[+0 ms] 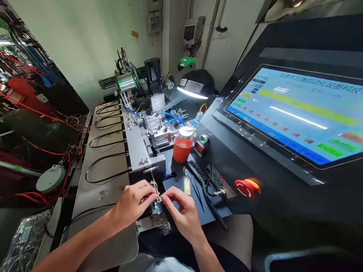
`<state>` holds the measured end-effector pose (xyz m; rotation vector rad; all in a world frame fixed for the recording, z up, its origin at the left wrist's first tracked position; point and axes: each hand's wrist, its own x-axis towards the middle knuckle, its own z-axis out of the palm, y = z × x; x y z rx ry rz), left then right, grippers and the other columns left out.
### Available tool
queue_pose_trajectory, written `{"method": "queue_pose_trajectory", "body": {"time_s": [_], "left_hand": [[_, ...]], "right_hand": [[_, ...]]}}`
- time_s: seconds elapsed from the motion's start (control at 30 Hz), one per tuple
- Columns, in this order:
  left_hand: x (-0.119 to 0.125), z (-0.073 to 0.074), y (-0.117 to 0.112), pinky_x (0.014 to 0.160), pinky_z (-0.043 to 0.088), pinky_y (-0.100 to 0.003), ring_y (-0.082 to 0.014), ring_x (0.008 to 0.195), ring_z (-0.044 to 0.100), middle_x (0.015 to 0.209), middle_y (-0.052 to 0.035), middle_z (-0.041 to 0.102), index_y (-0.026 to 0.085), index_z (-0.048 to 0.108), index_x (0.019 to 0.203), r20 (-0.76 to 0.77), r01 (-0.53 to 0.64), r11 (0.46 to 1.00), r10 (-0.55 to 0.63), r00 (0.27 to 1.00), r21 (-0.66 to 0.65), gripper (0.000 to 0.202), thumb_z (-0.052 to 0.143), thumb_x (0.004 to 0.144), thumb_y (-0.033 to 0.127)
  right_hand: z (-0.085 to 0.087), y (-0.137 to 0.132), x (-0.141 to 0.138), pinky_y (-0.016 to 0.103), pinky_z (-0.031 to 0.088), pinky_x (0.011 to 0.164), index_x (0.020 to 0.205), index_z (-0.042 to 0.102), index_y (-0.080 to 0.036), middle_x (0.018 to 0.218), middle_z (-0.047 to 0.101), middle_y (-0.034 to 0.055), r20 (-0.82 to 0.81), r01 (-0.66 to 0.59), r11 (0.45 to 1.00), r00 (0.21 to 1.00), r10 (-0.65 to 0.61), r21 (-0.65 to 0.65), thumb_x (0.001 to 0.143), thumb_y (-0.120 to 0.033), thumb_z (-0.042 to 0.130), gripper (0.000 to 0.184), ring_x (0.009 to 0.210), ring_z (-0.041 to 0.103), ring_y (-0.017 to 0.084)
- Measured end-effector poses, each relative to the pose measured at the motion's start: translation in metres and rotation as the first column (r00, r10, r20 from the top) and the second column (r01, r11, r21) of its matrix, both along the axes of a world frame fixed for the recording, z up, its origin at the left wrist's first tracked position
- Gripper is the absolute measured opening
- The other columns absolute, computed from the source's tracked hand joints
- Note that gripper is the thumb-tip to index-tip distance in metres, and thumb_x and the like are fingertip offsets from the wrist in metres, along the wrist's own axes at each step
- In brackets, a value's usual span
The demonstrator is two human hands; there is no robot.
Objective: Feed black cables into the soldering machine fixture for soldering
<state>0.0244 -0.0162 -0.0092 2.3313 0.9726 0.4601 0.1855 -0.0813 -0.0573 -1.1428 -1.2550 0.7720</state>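
My left hand (pixel 135 201) comes in from the left with its thumb and fingers pinched together over a small metal fixture (pixel 155 206). Facing it from the right, my right hand (pixel 183 211) has thumb and forefinger closed at the same spot. Whatever sits between the fingertips is too small to make out. Several black cables (pixel 106 173) lie in loops on the metal plate to the left. Just beyond my right hand are a pale yellow-green piece (pixel 187 185) and dark tweezers (pixel 197 190) on a dark mat (pixel 210 216).
An orange-red jar (pixel 183 147) with a metal top stands behind the mat. Nearby lie a black brush (pixel 197 172) and a control box (pixel 222 185). A red emergency stop button (pixel 247 187) and a large touchscreen (pixel 297 109) are at right. Solder wire spools (pixel 126 82) and a lit lamp (pixel 195 85) rise behind.
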Motion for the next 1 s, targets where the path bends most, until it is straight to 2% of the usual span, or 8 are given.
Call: {"method": "queue_pose_trajectory", "body": {"time_s": [0.1, 0.17, 0.27, 0.33, 0.4, 0.6, 0.77, 1.0], "left_hand": [[0.001, 0.004, -0.007, 0.065, 0.039, -0.023, -0.0117, 0.069, 0.056, 0.076, -0.0012, 0.062, 0.017, 0.066, 0.081, 0.053, -0.043, 0.998, 0.045, 0.998, -0.042, 0.025, 0.048, 0.094, 0.028], [0.004, 0.008, -0.011, 0.062, 0.038, -0.022, -0.0109, 0.066, 0.052, 0.072, -0.0001, 0.059, 0.016, 0.064, 0.078, 0.111, -0.068, 0.980, 0.089, 0.990, -0.187, 0.026, 0.049, 0.094, 0.031], [0.009, 0.012, -0.014, 0.052, 0.032, -0.021, -0.0092, 0.056, 0.042, 0.062, 0.0024, 0.050, 0.016, 0.061, 0.073, 0.143, -0.060, 0.885, 0.141, 0.980, -0.462, 0.032, 0.048, 0.093, 0.037], [0.011, 0.012, -0.014, 0.050, 0.030, -0.022, -0.0090, 0.055, 0.039, 0.060, 0.0028, 0.048, 0.015, 0.060, 0.073, 0.149, -0.053, 0.845, 0.155, 0.977, -0.532, 0.034, 0.047, 0.093, 0.040], [0.010, 0.011, -0.013, 0.053, 0.032, -0.022, -0.0099, 0.058, 0.043, 0.063, 0.0016, 0.052, 0.016, 0.060, 0.072, 0.146, -0.073, 0.869, 0.164, 0.976, -0.490, 0.033, 0.048, 0.092, 0.039], [-0.002, 0.002, 0.003, 0.067, 0.040, -0.025, -0.0144, 0.071, 0.058, 0.076, -0.0019, 0.066, 0.018, 0.065, 0.076, 0.009, -0.192, 0.967, 0.196, 0.980, -0.165, 0.028, 0.045, 0.092, 0.032], [-0.006, -0.008, 0.012, 0.071, 0.042, -0.027, -0.0168, 0.077, 0.063, 0.083, -0.0024, 0.070, 0.020, 0.067, 0.081, -0.143, -0.219, 0.967, 0.200, 0.969, -0.131, 0.027, 0.044, 0.092, 0.029], [-0.003, -0.011, 0.011, 0.073, 0.043, -0.026, -0.0175, 0.079, 0.065, 0.085, -0.0022, 0.072, 0.022, 0.069, 0.081, -0.184, -0.231, 0.967, 0.209, 0.960, -0.108, 0.026, 0.046, 0.092, 0.028]], "right_hand": [[0.000, -0.001, -0.009, 0.023, 0.042, 0.053, 0.074, 0.057, -0.018, 0.066, 0.057, -0.0006, -0.004, 0.122, 0.982, 0.992, -0.123, 0.141, 0.092, -0.016, 0.053, 0.019, 0.059, 0.053, 0.012], [0.000, -0.001, -0.017, 0.022, 0.042, 0.053, 0.080, 0.056, -0.019, 0.069, 0.057, -0.0003, -0.002, 0.213, 0.945, 0.976, -0.219, 0.248, 0.091, -0.010, 0.051, 0.016, 0.060, 0.053, 0.012], [0.000, 0.000, -0.027, 0.022, 0.042, 0.053, 0.084, 0.054, -0.020, 0.068, 0.055, -0.0008, 0.033, 0.305, 0.879, 0.940, -0.340, 0.366, 0.089, -0.002, 0.050, 0.019, 0.061, 0.052, 0.012], [0.000, 0.002, -0.030, 0.022, 0.041, 0.052, 0.081, 0.051, -0.021, 0.065, 0.052, -0.0015, 0.066, 0.323, 0.863, 0.924, -0.376, 0.389, 0.088, -0.002, 0.049, 0.020, 0.059, 0.050, 0.012], [0.001, 0.004, -0.029, 0.022, 0.039, 0.050, 0.078, 0.050, -0.021, 0.064, 0.051, -0.0018, 0.102, 0.314, 0.874, 0.922, -0.374, 0.371, 0.089, -0.004, 0.048, 0.020, 0.057, 0.048, 0.012], [-0.002, 0.008, -0.013, 0.021, 0.037, 0.050, 0.071, 0.052, -0.019, 0.061, 0.051, -0.0022, 0.203, 0.222, 0.952, 0.943, -0.264, 0.210, 0.094, -0.014, 0.047, 0.025, 0.053, 0.046, 0.010], [-0.009, 0.008, -0.002, 0.021, 0.038, 0.049, 0.065, 0.052, -0.019, 0.057, 0.050, -0.0031, 0.179, 0.299, 0.949, 0.933, -0.312, 0.095, 0.094, -0.023, 0.050, 0.029, 0.050, 0.047, 0.010], [-0.013, 0.008, 0.001, 0.023, 0.039, 0.049, 0.065, 0.053, -0.019, 0.056, 0.050, -0.0031, 0.162, 0.310, 0.950, 0.936, -0.313, 0.046, 0.094, -0.029, 0.050, 0.031, 0.050, 0.047, 0.011]]}}
